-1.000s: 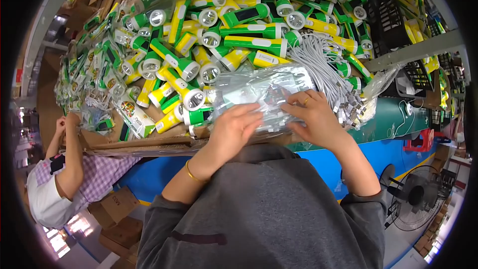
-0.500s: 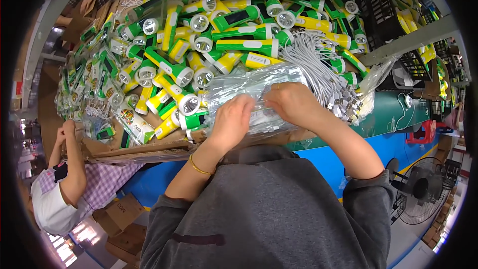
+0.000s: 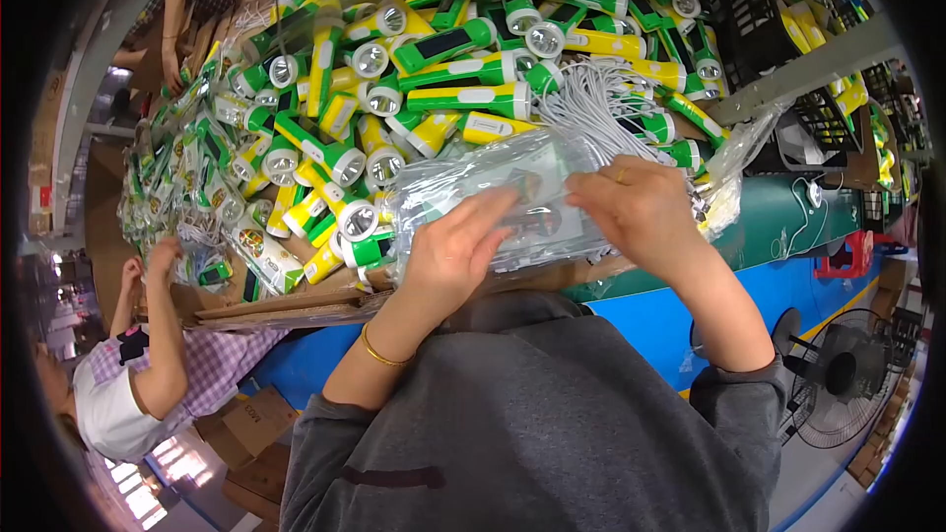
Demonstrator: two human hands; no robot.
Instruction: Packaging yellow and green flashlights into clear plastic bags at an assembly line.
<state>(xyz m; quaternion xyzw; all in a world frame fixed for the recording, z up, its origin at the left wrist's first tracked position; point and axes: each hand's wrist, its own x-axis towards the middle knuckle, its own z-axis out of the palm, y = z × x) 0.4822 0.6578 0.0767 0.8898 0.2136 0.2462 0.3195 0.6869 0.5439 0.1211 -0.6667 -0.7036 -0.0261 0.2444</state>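
A stack of clear plastic bags [image 3: 419,192] lies in front of me at the near edge of the pile, with coloured print showing on it. Over its left part is my left hand [image 3: 453,244], a bracelet at the wrist, the fingers stretched out and the thumb apart. My right hand [image 3: 639,212] is at the stack's right side, thumb and fingertips pinched on a clear plastic bag; the exact grip is partly hidden. Beyond the bags lies a heap of green and yellow flashlights [image 3: 468,99]. A bundle of white cables [image 3: 601,103] rests behind my right hand.
Bagged flashlights [image 3: 212,138] spread to the left, where a co-worker's arm [image 3: 163,325] reaches in. Black crates [image 3: 754,20] and a metal bar [image 3: 818,69] stand at the right. A green tabletop [image 3: 739,227], a red stool [image 3: 845,254] and a fan [image 3: 838,374] are lower right.
My hands have moved apart: the right has shifted right, and the left has opened its fingers over the bags. The co-worker's hands at the left have also moved.
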